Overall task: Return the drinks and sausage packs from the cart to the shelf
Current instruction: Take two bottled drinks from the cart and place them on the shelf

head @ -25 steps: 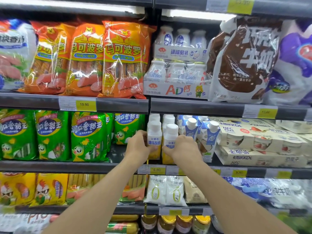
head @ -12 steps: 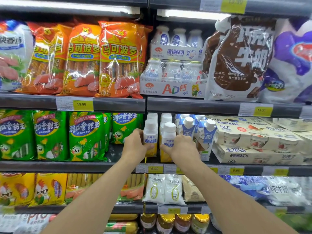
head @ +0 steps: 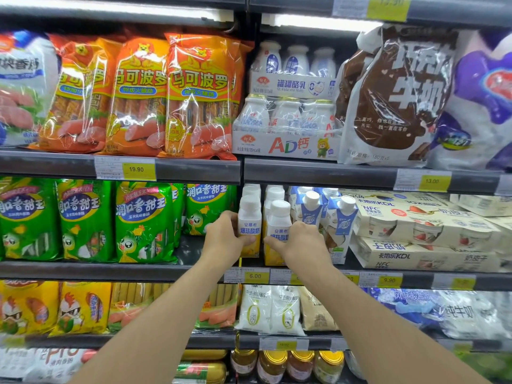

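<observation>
A shop shelf [head: 171, 270] full of food and drinks, with two hands putting small bottles on it.

Nearest, both bare arms reach up to the middle shelf. The left hand [head: 224, 239] has its grip wrapped around the left drink bottle [head: 250, 225], and the right hand [head: 300, 243] has its grip wrapped around the right drink bottle [head: 278, 231]. Both bottles stand upright at the front edge of the shelf, just beside each other, with more bottles behind. They look like hard, smooth plastic, light but a bit slippery, so holding the middle of the body is best, not the cap. Beside them stand the green sausage packs [head: 141, 220], soft and floppy. Compared with a moment ago, the hands and bottles sit in almost the same spot.
</observation>
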`<action>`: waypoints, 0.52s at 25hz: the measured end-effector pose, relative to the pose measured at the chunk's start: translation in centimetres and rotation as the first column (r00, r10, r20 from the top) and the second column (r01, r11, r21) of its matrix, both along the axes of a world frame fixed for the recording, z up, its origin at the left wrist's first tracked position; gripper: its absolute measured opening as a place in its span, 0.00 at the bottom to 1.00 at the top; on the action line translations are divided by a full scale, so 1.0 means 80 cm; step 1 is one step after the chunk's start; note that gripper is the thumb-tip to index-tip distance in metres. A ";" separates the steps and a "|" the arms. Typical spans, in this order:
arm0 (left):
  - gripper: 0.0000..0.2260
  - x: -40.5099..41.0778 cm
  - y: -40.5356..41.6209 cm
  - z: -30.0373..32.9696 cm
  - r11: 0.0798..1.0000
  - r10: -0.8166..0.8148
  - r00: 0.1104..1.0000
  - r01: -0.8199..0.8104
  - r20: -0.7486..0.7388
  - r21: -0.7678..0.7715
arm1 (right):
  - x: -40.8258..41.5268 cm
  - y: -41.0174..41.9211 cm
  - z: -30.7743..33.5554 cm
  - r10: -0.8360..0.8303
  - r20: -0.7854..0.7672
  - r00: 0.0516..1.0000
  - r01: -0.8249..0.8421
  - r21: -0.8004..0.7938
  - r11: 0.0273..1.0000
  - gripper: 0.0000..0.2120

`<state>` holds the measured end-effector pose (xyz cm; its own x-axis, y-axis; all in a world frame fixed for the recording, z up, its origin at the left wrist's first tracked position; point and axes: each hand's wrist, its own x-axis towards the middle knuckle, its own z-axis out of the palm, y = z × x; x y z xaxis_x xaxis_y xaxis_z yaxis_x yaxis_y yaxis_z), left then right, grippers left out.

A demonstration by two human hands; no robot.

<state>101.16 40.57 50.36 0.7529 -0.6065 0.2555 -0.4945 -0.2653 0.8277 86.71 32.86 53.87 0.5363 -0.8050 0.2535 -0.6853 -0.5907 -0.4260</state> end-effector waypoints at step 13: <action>0.16 -0.138 0.056 0.051 0.898 -0.435 0.780 0.344 0.450 0.273 | -0.144 -0.034 0.006 -0.101 -0.075 0.992 0.092 -0.115 0.989 0.22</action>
